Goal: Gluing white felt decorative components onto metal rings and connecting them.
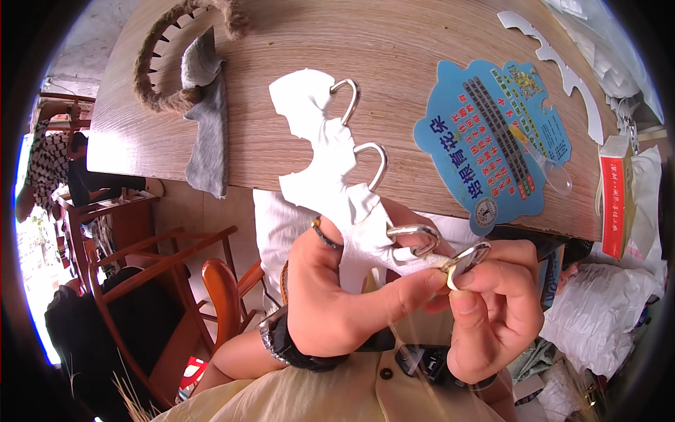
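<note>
A white strip with a scalloped edge point(320, 151) stretches from my hands up over the table's near edge; it looks like fabric. Several metal clips point(380, 165), shaped like bent loops, stick out along its right side. My left hand point(334, 309) is closed around the strip's lower part, thumb and finger pinching its near end. There, beside the last metal clip point(472, 254), my right hand point(499, 309) pinches a small white tab of the material between thumb and forefinger. Part of the strip is hidden behind my left hand.
On the wood-grain table point(309, 35) lie a brown fuzzy headband point(144, 70), grey cloth point(209, 133), a blue printed card point(457, 133) and a white cutout strip point(562, 67). A red-sided box point(613, 204) and plastic bags point(590, 316) stand right. Wooden chairs point(140, 302) and a person point(53, 155) are left.
</note>
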Demonstrator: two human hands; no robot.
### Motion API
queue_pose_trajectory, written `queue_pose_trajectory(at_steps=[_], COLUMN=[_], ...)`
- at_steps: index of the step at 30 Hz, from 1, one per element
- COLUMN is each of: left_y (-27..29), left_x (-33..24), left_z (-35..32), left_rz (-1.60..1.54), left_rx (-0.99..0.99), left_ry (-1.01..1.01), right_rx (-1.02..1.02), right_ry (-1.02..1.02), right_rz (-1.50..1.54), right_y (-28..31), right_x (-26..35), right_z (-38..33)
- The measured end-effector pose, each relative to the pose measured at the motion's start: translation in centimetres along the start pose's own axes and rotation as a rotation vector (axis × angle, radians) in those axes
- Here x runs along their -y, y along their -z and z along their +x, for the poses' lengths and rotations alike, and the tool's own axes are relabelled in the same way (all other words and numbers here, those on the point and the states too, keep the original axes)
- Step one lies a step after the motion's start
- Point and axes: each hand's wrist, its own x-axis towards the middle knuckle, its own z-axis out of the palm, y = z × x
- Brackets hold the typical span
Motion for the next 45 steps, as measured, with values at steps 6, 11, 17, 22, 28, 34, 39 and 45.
queue_pose_trajectory(at_steps=[6,11,17,22,28,34,39,45], left_y=[-0.6,-0.3,0.7,-0.1,-0.6,-1.7,-4.3,-4.8], left_x=[-1.4,-1.6,-0.3,0.0,-0.1,0.5,2.0,3.1], left_z=[0.2,0.2,0.0,0.0,0.4,1.9,3.4,3.3], left_rz=[0.032,0.118,0.029,-0.086,0.086,0.108,-0.026,0.056], left_rx=[-0.017,-0.036,0.132,0.075,0.049,0.056,0.001,-0.056], left_ry=[0.087,0.161,-0.022,-0.01,-0.022,-0.038,-0.093,-0.169], right_rx=[0.003,0.024,0.027,0.033,0.016,-0.02,0.011,-0.006], right_ry=[0.035,0.218,0.284,0.218,0.269,0.207,0.087,-0.172], right_rz=[-0.06,-0.285,-0.275,-0.254,-0.403,-0.438,-0.45,-0.131], right_y=[0.1,0.3,0.3,0.5,0.6,1.4,2.5,2.8], right_x=[-0.1,0.1,-0.3,-0.6,-0.5,-0.2,1.0,-0.7], right_z=[0.0,0.3,0.5,0.4,1.0,3.0,5.5,6.8])
